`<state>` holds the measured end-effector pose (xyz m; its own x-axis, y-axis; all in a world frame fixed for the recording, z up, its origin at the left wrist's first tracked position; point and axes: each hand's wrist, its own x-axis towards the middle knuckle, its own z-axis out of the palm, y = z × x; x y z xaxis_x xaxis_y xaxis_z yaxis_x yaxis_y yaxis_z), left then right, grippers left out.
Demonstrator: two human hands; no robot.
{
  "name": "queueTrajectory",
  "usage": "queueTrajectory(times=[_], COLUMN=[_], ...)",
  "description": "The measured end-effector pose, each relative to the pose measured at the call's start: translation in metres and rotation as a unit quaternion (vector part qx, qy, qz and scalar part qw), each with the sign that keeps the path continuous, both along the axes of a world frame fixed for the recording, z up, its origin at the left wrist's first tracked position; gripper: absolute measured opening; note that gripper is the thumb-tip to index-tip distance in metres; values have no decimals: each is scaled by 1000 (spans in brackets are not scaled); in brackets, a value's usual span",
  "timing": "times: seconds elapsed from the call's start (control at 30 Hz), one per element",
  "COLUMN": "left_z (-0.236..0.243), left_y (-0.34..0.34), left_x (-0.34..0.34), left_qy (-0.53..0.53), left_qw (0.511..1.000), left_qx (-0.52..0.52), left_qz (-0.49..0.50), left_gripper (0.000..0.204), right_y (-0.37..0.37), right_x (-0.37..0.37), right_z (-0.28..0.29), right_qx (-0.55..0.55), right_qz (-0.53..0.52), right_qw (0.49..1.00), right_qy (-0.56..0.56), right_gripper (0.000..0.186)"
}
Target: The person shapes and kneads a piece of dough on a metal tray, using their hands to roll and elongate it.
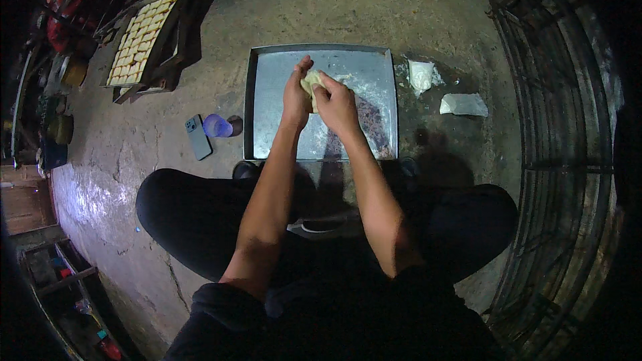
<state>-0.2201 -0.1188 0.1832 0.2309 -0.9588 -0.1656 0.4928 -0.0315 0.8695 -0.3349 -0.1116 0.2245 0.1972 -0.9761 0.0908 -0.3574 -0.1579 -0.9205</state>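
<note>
A pale lump of dough is held between my two hands, above a shallow metal tray dusted with flour on its right half. My left hand lies along the dough's left side, fingers pointing away from me and closed against it. From the right, my right hand grips the dough, its thumb and fingers pressing on it. Part of the dough is hidden behind the fingers.
Right of the tray lie an open bag of white powder and a second white packet. On the left are a phone, a purple cup and a raised tray of dough pieces. Metal racks line the right side.
</note>
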Motion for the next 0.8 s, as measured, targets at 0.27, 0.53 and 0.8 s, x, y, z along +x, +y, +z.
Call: queueTrajectory(times=[0.27,0.53,0.8], left_z=[13,25,64], left_y=[0,-2,-2], left_x=[1,-9,-36], left_qy=[28,81,138], left_qw=[999,990,987], left_qx=[-5,9,-48], left_qz=[41,111,70], left_gripper=[67,36,35], right_y=[0,7,-11], right_x=[1,1,-1], right_z=[0,26,26], right_qx=[116,34,173], right_qz=[88,97,-172], right_qw=[979,994,873], right_qy=[-140,-23,-422], right_gripper=[59,63,71])
